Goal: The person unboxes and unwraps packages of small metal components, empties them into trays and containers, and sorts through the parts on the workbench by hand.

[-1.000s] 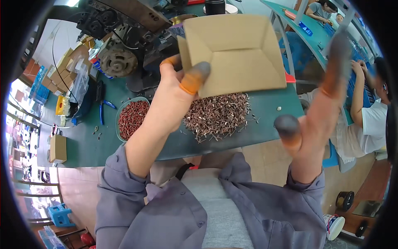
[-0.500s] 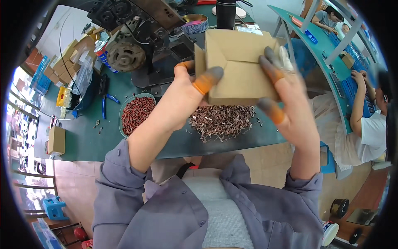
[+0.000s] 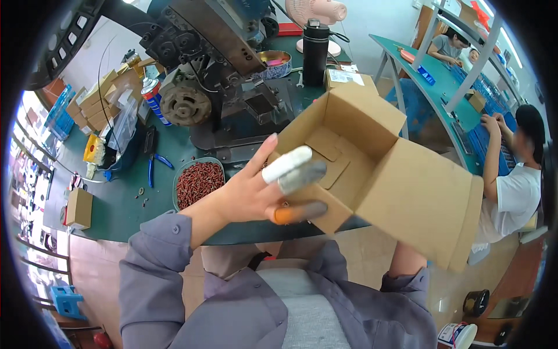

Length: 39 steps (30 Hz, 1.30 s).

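An open brown cardboard box [image 3: 378, 180] hangs tilted over the table's front edge, its inside facing me and a long flap spread to the right. My left hand [image 3: 256, 189] is at the box's left side with fingers stretched out, some wrapped in white, grey and orange finger covers. Its fingertips overlap the near left flap; firm contact is unclear. My right forearm [image 3: 408, 260] goes behind the long flap, which hides the right hand supporting the box. Left of the box, a clear tray [image 3: 176, 189] holds small dark red parts [image 3: 200, 183].
A dark metal press [image 3: 192, 99] stands at the back, beside a spray can [image 3: 152, 96]. A black bottle [image 3: 315, 55] is behind the box. Blue-handled pliers [image 3: 152, 166] lie left. A co-worker [image 3: 511, 168] sits at another green table on the right.
The box has turned from its closed bottom to its open inside and come nearer, now covering the pile of small metal pieces. My left hand has let go; the right has gone behind the box.
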Each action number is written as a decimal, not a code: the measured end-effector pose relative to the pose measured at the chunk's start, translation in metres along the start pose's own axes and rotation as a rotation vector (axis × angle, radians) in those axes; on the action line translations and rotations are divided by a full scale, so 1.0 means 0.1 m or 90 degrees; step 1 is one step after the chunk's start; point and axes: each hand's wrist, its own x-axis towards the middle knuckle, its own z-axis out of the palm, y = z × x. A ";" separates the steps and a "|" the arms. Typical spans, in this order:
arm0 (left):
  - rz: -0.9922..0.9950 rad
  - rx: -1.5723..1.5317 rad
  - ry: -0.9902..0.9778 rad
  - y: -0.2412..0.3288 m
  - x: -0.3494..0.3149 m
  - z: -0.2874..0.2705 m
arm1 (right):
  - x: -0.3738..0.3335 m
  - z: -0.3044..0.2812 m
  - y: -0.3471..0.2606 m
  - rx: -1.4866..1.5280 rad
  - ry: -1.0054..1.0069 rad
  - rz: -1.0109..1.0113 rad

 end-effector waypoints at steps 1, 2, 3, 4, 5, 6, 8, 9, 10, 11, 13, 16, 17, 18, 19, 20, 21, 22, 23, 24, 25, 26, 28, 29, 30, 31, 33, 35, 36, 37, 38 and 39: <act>0.001 -0.005 -0.006 0.00 -0.04 0.00 | -0.02 -0.03 0.04 -0.025 0.004 -0.007; 0.051 0.054 0.010 0.01 -0.09 -0.01 | -0.05 -0.07 0.10 -0.049 0.008 -0.012; 0.104 0.113 0.029 0.03 -0.11 -0.03 | -0.11 -0.07 0.10 -0.075 0.012 -0.022; 0.110 0.098 0.045 0.04 -0.14 -0.04 | -0.17 -0.08 0.10 -0.100 0.017 -0.030; 0.113 0.092 0.041 0.05 -0.15 -0.04 | -0.24 -0.09 0.11 -0.126 0.022 -0.037; 0.114 0.093 0.043 0.05 -0.16 -0.07 | -0.30 -0.08 0.11 -0.150 0.024 -0.043; 0.113 0.096 0.047 0.06 -0.16 -0.12 | -0.40 -0.06 0.12 -0.199 0.028 -0.050; 0.109 0.099 0.047 0.07 -0.17 -0.16 | -0.45 -0.05 0.13 -0.223 0.028 -0.051; 0.103 0.103 0.047 0.08 -0.19 -0.20 | -0.49 -0.03 0.14 -0.247 0.025 -0.049; 0.095 0.110 0.046 0.09 -0.21 -0.25 | -0.52 0.00 0.15 -0.272 0.019 -0.047; 0.072 0.139 0.040 0.10 -0.28 -0.38 | -0.50 0.09 0.19 -0.316 -0.012 -0.038; 0.012 0.213 0.007 0.16 -0.57 -0.65 | -0.36 0.32 0.29 -0.370 -0.103 -0.010; -0.128 0.252 -0.011 0.16 -0.81 -0.73 | -0.29 0.42 0.35 -0.382 -0.146 0.002; -0.271 0.301 -0.028 0.16 -1.10 -0.83 | -0.21 0.51 0.44 -0.388 -0.197 0.014; -0.415 0.350 -0.040 0.19 -1.37 -0.95 | -0.14 0.61 0.54 -0.393 -0.247 0.027; -0.555 0.417 -0.038 0.30 -1.49 -1.22 | -0.13 0.85 0.53 -0.388 -0.310 0.028; -0.452 0.450 0.191 0.29 -1.45 -1.46 | -0.17 1.06 0.59 -0.387 -0.306 0.052; -0.640 0.483 0.183 0.46 -1.64 -1.70 | -0.19 1.10 0.65 -0.387 -0.305 0.092; -0.652 0.627 0.142 0.56 -1.77 -1.89 | -0.23 1.12 0.66 -0.401 -0.296 0.124; -0.754 0.658 0.085 0.73 -1.92 -2.13 | -0.28 1.16 0.71 -0.398 -0.326 0.145; -0.777 0.692 0.073 1.00 -2.05 -2.33 | -0.35 1.20 0.80 -0.363 -0.351 0.180; -0.880 0.765 -0.005 1.29 -2.21 -2.48 | -0.42 1.28 0.89 -0.331 -0.373 0.215; -1.002 0.851 -0.087 1.81 -2.53 -2.63 | -0.60 1.51 1.07 -0.354 -0.427 0.257; -1.155 0.819 -0.153 2.07 -2.70 -2.65 | -0.66 1.60 1.15 -0.383 -0.450 0.279; -1.310 0.767 -0.213 2.34 -2.89 -2.62 | -0.66 1.67 1.19 -0.363 -0.507 0.321; -1.439 0.745 -0.224 2.69 -3.20 -2.55 | -0.67 1.74 1.23 -0.360 -0.532 0.335; -1.600 0.719 -0.218 3.33 -3.76 -2.18 | -0.73 1.89 1.33 -0.393 -0.570 0.365; -1.679 0.651 -0.257 3.65 -3.97 -1.65 | -0.73 1.92 1.37 -0.424 -0.585 0.355; -1.693 0.635 -0.278 3.83 -4.12 -1.40 | -0.75 1.95 1.38 -0.427 -0.591 0.337; -1.752 0.523 -0.241 3.82 -4.18 -1.22 | -0.74 1.96 1.38 -0.438 -0.586 0.311; -1.795 0.409 -0.196 3.75 -4.21 -1.06 | -0.75 1.93 1.34 -0.443 -0.575 0.301; -1.784 0.394 -0.199 3.63 -4.24 -0.92 | -0.73 1.91 1.32 -0.452 -0.563 0.292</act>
